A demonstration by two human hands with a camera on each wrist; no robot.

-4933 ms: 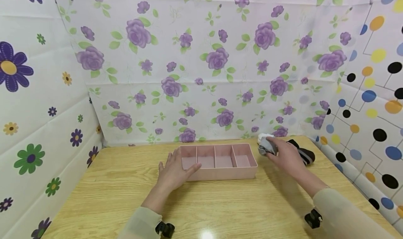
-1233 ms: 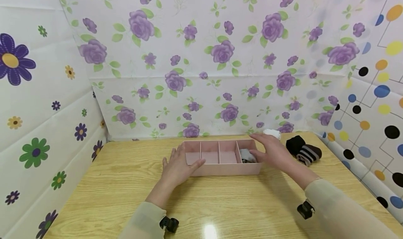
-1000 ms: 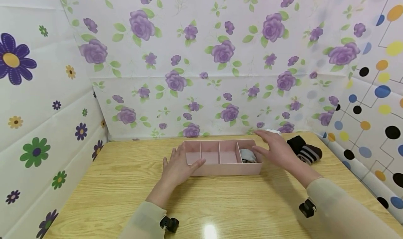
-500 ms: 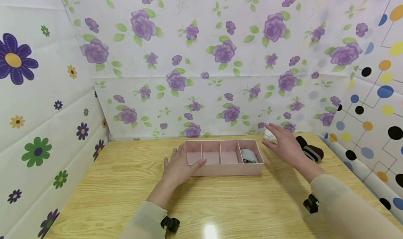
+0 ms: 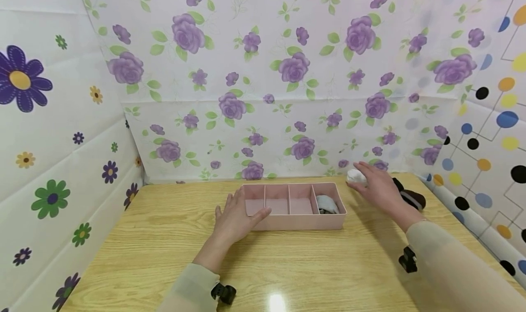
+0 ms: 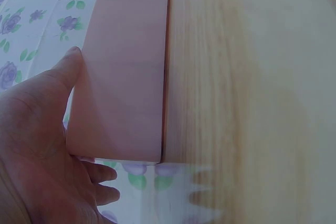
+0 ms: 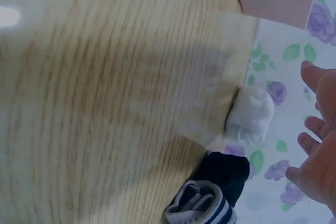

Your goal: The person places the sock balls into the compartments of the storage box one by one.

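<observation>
A pink box (image 5: 297, 221) with several compartments stands on the table. My left hand (image 5: 234, 218) rests on its left end, the thumb along the near rim and the fingers spread loosely at the end wall; in the left wrist view, the thumb tip touches the rim. A grey rolled sock (image 5: 327, 204) lies in the rightmost compartment. Right of the box is a white rolled sock (image 5: 355, 177). Beside that sock is my right hand (image 5: 380, 188), fingers spread. The right wrist view shows a gap between the fingers and the white sock (image 7: 251, 115).
Behind the right hand lie a black rolled sock (image 7: 223, 176) and a grey-striped dark one (image 7: 202, 205), side by side. The wood table (image 5: 271, 261) ends at a flowered cloth (image 5: 230, 138) at the back. Patterned cloths hang at both sides.
The grey sock, in my right hand at first, now lies in the rightmost compartment. My right hand has let go and moved right to the white sock. The left hand stays at the box.
</observation>
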